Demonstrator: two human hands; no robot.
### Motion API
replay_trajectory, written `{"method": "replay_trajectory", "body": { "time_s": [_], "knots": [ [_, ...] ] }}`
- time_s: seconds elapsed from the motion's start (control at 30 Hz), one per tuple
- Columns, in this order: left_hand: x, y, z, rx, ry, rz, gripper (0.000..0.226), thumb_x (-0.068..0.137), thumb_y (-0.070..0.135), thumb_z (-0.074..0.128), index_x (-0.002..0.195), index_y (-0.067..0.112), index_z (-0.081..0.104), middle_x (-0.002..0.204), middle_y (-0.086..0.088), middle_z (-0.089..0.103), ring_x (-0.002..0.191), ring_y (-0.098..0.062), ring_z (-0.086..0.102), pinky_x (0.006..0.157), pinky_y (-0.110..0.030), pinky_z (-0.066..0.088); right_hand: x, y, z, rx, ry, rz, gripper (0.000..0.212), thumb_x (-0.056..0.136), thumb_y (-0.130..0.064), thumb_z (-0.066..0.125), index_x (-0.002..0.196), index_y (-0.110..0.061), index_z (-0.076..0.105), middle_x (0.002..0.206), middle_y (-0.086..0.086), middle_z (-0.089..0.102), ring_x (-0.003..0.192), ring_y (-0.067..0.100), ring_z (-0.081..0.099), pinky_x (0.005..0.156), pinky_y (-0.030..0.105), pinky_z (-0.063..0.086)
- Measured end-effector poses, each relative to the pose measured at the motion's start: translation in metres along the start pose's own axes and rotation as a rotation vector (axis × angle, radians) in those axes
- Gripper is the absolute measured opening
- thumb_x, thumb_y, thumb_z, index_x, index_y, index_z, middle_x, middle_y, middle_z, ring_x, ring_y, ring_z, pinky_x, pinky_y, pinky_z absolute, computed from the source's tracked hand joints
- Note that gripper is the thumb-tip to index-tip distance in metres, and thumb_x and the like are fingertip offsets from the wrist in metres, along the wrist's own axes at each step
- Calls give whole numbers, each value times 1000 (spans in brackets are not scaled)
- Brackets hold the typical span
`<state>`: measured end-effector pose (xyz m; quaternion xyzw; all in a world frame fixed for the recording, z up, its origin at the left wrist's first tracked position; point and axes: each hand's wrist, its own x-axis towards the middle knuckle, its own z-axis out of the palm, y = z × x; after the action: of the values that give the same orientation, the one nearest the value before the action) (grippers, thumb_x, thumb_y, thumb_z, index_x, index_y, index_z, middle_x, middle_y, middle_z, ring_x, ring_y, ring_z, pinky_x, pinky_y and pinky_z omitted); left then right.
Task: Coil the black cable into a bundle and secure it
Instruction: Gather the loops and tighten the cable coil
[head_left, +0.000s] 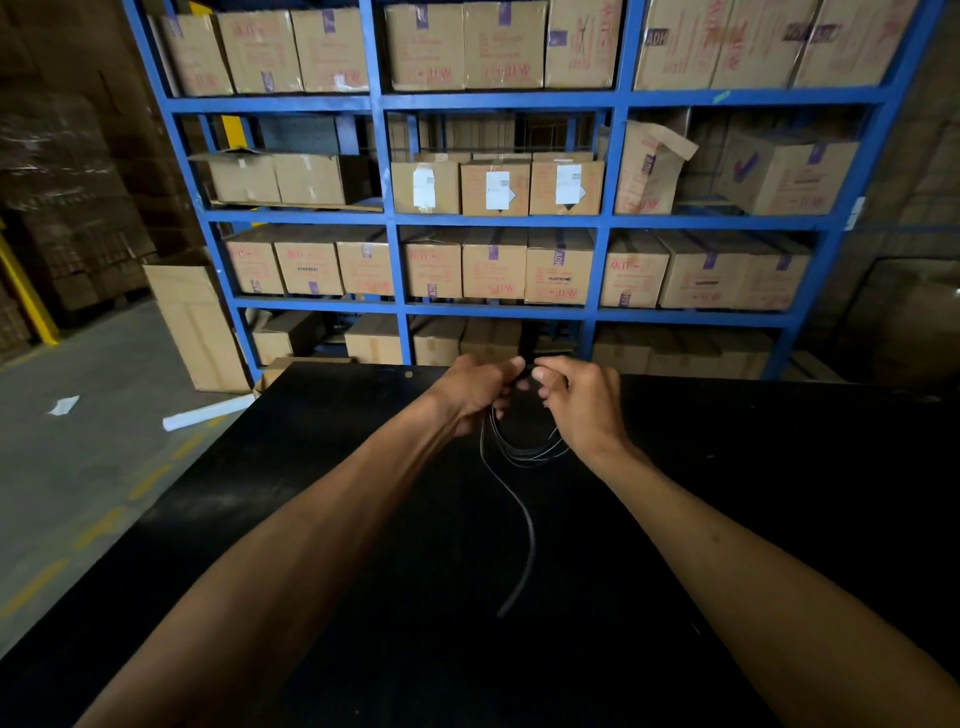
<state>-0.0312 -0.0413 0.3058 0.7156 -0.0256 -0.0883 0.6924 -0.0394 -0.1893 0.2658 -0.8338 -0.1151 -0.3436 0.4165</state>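
At centre frame, above the dark worktop (727, 493), the left hand (475, 392) and right hand (584, 402) pinch their fingers closed on the top of the black cable (519, 452), whose thin, limp, springy-looking loops want gripping where they cross.
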Motion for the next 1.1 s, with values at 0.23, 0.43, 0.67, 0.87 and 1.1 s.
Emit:
{"method": "replay_trajectory", "body": {
  "time_s": [0.23, 0.43, 0.67, 0.87, 1.1],
  "knots": [
    [21, -2, -4, -263, 238, -18, 29, 99, 27, 59, 109, 1, 67, 81, -9, 64, 50, -10, 52, 45, -25, 41, -7, 11, 3, 599, -168, 631, 35, 106, -46, 35, 127, -31, 59, 125, 0, 63, 99, 14, 65, 84, 33, 50],
    [28, 11, -15, -385, 320, 127, 27, 102, 23, 56, 108, -1, 67, 66, 1, 65, 35, -1, 47, 39, -19, 39, -32, 35, 7, 536, -656, 673, 50, 75, -20, 68, 125, -19, 66, 110, 9, 77, 104, 21, 72, 98, 35, 47],
    [33, 10, -48, -309, 477, 147, 18, 100, 28, 58, 96, 13, 66, 79, -4, 64, 61, -12, 52, 57, -27, 44, -17, 53, -23, 714, -449, 736, 30, 88, -2, 63, 95, -24, 82, 76, 6, 72, 57, 17, 65, 60, 32, 59],
    [31, -2, -58, -306, 502, 171, 23, 102, 29, 56, 93, 11, 69, 67, 0, 50, 50, -8, 42, 53, -27, 39, -5, 62, -46, 1375, -280, 817, 45, 67, -12, 55, 103, 3, 79, 110, 23, 75, 100, 28, 75, 73, 33, 61],
    [28, -5, -44, -42, 417, 198, 36, 100, 38, 56, 114, 8, 70, 82, -3, 64, 71, -13, 57, 68, -30, 47, 13, 42, -31, 1198, -317, 619, 37, 85, -2, 69, 122, -3, 68, 121, 18, 73, 115, 27, 69, 81, 31, 60]
  ]
}}
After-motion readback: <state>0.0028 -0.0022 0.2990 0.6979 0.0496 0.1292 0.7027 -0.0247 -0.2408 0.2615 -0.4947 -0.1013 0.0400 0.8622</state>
